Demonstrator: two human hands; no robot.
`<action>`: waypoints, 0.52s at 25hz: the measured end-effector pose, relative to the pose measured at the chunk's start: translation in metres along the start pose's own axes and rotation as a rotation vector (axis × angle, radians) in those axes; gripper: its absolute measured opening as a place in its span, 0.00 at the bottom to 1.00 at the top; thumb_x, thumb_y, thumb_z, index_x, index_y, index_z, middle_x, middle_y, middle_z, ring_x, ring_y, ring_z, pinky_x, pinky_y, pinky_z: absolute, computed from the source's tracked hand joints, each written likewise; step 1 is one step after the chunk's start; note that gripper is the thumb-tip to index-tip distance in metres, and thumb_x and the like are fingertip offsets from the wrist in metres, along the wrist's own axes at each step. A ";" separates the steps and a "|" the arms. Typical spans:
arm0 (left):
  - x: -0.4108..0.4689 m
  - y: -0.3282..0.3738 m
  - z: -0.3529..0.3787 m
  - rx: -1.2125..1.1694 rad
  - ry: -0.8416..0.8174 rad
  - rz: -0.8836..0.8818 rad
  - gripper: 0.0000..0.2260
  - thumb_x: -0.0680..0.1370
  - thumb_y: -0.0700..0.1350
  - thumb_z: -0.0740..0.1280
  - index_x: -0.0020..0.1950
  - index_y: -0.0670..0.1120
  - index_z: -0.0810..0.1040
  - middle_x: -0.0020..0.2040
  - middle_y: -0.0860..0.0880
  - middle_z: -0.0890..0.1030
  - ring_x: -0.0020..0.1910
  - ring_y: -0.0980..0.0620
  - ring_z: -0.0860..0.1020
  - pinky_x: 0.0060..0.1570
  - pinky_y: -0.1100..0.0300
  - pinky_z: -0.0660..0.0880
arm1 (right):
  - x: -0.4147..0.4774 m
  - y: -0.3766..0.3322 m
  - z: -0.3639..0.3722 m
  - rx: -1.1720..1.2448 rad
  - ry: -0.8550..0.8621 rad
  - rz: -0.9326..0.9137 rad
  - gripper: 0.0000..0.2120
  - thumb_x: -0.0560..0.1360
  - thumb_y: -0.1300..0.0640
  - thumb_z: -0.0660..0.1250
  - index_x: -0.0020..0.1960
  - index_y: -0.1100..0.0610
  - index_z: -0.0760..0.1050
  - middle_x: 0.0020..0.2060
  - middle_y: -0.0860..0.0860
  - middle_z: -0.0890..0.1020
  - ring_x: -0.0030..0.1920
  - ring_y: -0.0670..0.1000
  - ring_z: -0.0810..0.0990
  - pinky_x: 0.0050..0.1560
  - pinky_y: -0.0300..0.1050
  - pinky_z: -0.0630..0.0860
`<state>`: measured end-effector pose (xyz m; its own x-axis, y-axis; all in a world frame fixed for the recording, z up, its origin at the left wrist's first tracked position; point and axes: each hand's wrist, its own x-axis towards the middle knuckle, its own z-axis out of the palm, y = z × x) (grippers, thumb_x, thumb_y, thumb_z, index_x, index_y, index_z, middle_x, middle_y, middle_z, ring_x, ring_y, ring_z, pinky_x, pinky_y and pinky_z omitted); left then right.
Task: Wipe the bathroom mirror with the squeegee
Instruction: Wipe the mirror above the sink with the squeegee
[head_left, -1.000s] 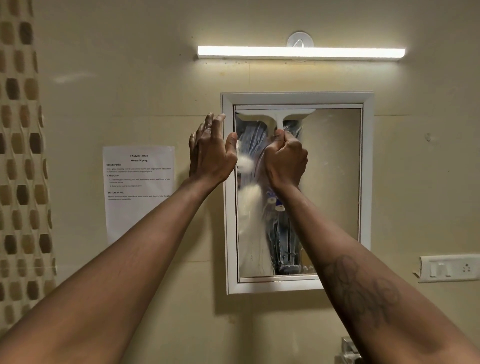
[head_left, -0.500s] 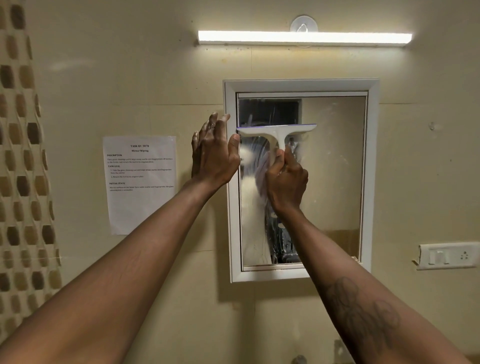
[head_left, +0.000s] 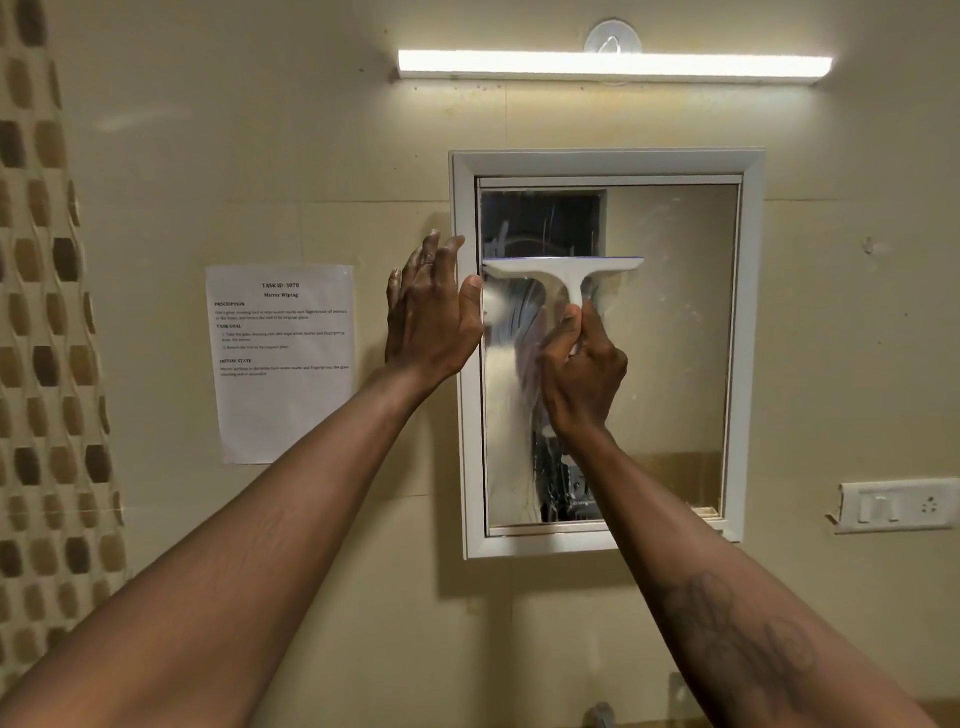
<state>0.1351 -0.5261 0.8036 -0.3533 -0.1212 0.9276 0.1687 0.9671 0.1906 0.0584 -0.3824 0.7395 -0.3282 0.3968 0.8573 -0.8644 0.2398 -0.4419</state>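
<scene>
A white-framed bathroom mirror (head_left: 670, 322) hangs on the beige wall. A white T-shaped squeegee (head_left: 563, 270) lies with its blade flat across the glass, about a third of the way down on the left half. My right hand (head_left: 582, 374) grips its short handle from below. My left hand (head_left: 431, 312) rests with straight fingers against the wall and the mirror's left frame edge, thumb by the blade's left tip. The glass above the blade looks cleaner; white smears and streaks run below it.
A lit tube light (head_left: 613, 65) is mounted above the mirror. A printed task sheet (head_left: 283, 364) is stuck to the wall on the left. A switch and socket plate (head_left: 896, 506) sits at the right. Patterned tiles (head_left: 47, 364) line the left edge.
The squeegee has been drawn down from the mirror's top edge, with my right hand following. My left hand stays on the frame's left side.
</scene>
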 end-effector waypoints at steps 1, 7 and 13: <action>0.003 -0.001 -0.001 0.001 0.010 0.010 0.22 0.85 0.50 0.59 0.79 0.47 0.65 0.82 0.42 0.64 0.82 0.42 0.62 0.80 0.38 0.57 | 0.005 -0.003 0.001 0.002 0.012 0.001 0.19 0.86 0.53 0.58 0.72 0.58 0.75 0.34 0.50 0.81 0.28 0.45 0.76 0.29 0.38 0.76; 0.012 -0.004 -0.001 0.002 0.031 0.014 0.22 0.85 0.51 0.58 0.79 0.48 0.65 0.82 0.42 0.65 0.82 0.43 0.61 0.80 0.39 0.58 | 0.044 -0.020 0.012 -0.096 0.018 0.006 0.20 0.87 0.51 0.55 0.72 0.59 0.75 0.36 0.47 0.81 0.31 0.44 0.79 0.33 0.40 0.80; 0.012 -0.010 0.002 -0.009 0.033 0.010 0.22 0.85 0.51 0.58 0.79 0.48 0.66 0.82 0.42 0.64 0.82 0.42 0.62 0.80 0.38 0.58 | 0.053 -0.020 0.013 -0.123 0.036 -0.033 0.19 0.86 0.52 0.57 0.70 0.59 0.77 0.41 0.53 0.86 0.33 0.47 0.81 0.34 0.43 0.82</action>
<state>0.1278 -0.5365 0.8119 -0.3210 -0.1193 0.9395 0.1803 0.9662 0.1843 0.0535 -0.3773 0.7976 -0.2846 0.4182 0.8626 -0.8207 0.3587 -0.4447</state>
